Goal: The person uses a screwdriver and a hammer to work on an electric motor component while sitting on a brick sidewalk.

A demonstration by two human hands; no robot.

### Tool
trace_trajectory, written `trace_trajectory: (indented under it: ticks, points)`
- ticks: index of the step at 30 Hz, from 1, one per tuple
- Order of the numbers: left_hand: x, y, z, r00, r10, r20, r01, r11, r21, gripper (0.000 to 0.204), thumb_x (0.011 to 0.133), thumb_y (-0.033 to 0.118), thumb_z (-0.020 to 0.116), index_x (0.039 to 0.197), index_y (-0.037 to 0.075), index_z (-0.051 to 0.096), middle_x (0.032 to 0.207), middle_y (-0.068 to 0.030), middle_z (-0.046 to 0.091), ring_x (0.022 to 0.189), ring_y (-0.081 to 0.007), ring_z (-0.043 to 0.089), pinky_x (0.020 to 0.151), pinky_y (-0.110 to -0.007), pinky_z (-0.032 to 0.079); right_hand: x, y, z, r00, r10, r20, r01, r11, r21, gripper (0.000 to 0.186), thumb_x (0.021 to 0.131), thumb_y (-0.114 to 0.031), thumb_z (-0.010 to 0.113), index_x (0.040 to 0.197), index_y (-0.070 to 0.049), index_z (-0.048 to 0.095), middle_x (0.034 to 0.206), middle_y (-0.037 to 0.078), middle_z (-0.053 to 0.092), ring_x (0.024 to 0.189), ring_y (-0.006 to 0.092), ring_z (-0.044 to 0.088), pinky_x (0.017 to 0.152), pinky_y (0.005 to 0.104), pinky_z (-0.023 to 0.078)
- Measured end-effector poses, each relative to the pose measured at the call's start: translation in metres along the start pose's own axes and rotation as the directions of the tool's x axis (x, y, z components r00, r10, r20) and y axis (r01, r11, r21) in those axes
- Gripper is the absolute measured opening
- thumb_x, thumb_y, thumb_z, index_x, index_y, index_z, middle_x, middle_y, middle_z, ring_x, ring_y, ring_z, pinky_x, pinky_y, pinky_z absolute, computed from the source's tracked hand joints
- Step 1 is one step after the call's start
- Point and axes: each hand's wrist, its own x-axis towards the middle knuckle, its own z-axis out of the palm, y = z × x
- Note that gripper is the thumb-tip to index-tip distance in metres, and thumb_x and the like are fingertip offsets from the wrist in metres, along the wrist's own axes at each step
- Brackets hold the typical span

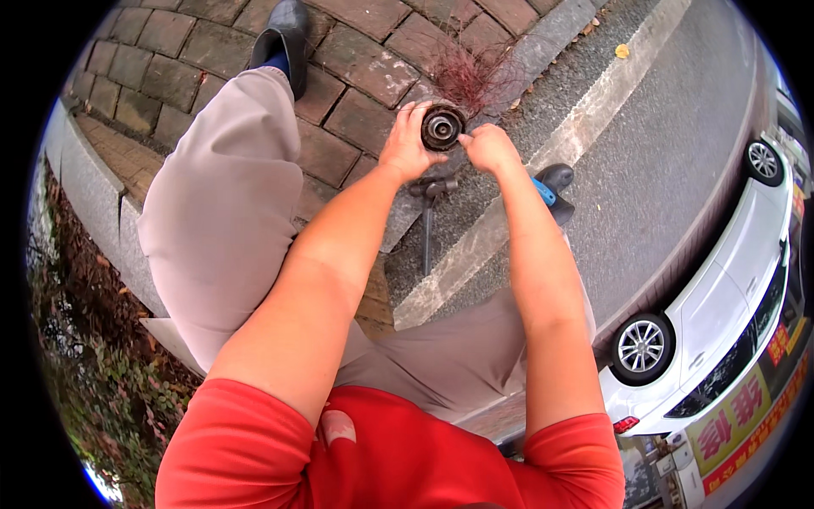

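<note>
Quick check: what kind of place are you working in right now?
Outdoors, likely a roadside kerb: brick paving, an asphalt road with a white line, and a parked white car. Both hands hold a round spool.

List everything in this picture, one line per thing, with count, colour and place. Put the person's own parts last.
round spool head: one, dark grey, held between both hands, red-brown strands fanning out behind it
long tool: one, dark metal shaft, lying across the kerb below the hands
blue-and-black handle: one, just right of the right forearm
brick paving: reddish-brown, top left
road: grey with a pale painted line, right
car: one, white, parked at right edge
plants: green and reddish, lower left
shoe: one, black, top
trousers: beige
shirt: red, bottom
left hand: gripping the spool head's left side
right hand: fingers at its right side
</note>
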Motion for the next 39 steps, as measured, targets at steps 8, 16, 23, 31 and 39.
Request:
trace_trajectory:
  ticks: [8,16,23,31,39]
  points:
    - [0.000,-0.001,0.001,1.000,0.002,0.002,-0.002,1.000,-0.010,0.109,0.057,0.022,0.095,0.148,0.018,0.034,0.154,-0.0147,0.030,0.142,-0.0375,0.036,0.115,-0.045,0.038,0.012,0.032,0.053,0.998,0.018,0.066,-0.067,0.477,0.876,0.036,0.099,-0.028,0.063,0.078,0.000,0.069,0.066,0.001,0.058,0.060,0.0117,0.050,0.057,0.0303,0.041]
    - [-0.001,0.004,-0.003,0.998,-0.051,0.022,0.051,0.999,-0.011,0.107,0.059,0.023,0.094,0.148,0.025,0.034,0.156,-0.0116,0.028,0.141,-0.0377,0.038,0.114,-0.046,0.040,0.002,0.020,0.051,0.971,0.054,-0.233,0.082,0.841,0.535,0.033,0.096,-0.030,0.063,0.083,-0.001,0.072,0.076,0.022,0.069,0.073,0.0326,0.068,0.073,0.0412,0.051]
    - [0.000,0.003,0.000,0.998,-0.066,0.023,0.067,0.998,-0.019,0.109,0.059,0.025,0.094,0.149,0.031,0.032,0.158,-0.0125,0.025,0.141,-0.0400,0.037,0.114,-0.048,0.040,0.006,0.029,0.059,0.975,0.071,-0.208,0.080,0.768,0.636,0.034,0.097,-0.028,0.063,0.080,0.000,0.071,0.070,0.017,0.067,0.066,0.0247,0.064,0.068,0.0387,0.049]
    - [-0.002,0.003,0.000,0.996,-0.083,0.032,0.083,0.996,-0.017,0.109,0.059,0.026,0.094,0.148,0.031,0.032,0.157,-0.0113,0.026,0.140,-0.0394,0.037,0.113,-0.047,0.040,0.004,0.030,0.064,0.984,0.096,-0.148,0.056,0.627,0.777,0.035,0.099,-0.027,0.063,0.079,0.001,0.069,0.063,0.003,0.058,0.059,0.0116,0.050,0.057,0.0306,0.041]
    - [0.001,-0.003,0.001,1.000,-0.009,0.008,0.009,1.000,0.010,0.111,0.056,0.020,0.095,0.148,0.016,0.033,0.152,-0.0122,0.032,0.140,-0.0350,0.039,0.115,-0.043,0.039,-0.007,0.015,0.011,0.935,0.085,0.344,-0.350,0.380,0.856,0.035,0.102,-0.033,0.058,0.085,-0.003,0.063,0.063,-0.002,0.051,0.048,0.0070,0.038,0.043,0.0270,0.027]
